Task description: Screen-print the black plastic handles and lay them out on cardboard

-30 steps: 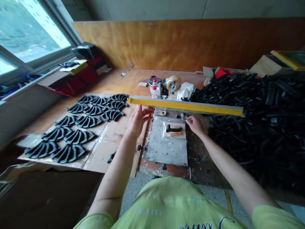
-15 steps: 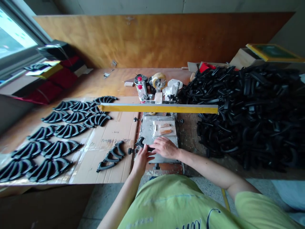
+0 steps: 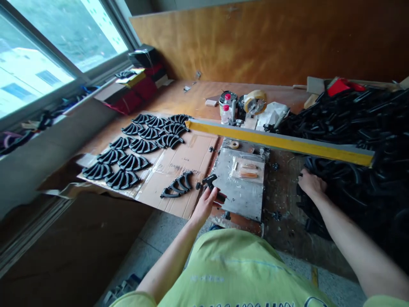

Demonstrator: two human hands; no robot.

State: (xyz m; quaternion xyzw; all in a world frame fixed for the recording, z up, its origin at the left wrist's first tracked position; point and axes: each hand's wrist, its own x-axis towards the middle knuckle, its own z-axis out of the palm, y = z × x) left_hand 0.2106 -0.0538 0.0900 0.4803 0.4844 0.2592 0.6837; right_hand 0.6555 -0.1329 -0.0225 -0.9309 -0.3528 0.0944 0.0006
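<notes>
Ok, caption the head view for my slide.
Left hand holds a black part near the metal plate; right hand at the heap of black parts.

Left forearm (image 3: 179, 245) slants up from bottom left of frame, wrist (image 3: 196, 218) pretty much in line with it. Left hand (image 3: 208, 202) just below frame center, thumb up top, fingers curled round in light hold, tips poking out to right. Right forearm (image 3: 347, 236) comes in from lower right corner, angled up and left. Right hand (image 3: 311, 183) right of center, bit higher than left one, back of hand up, fingers bent, can't really tell if gripping. Hands well apart.
</notes>
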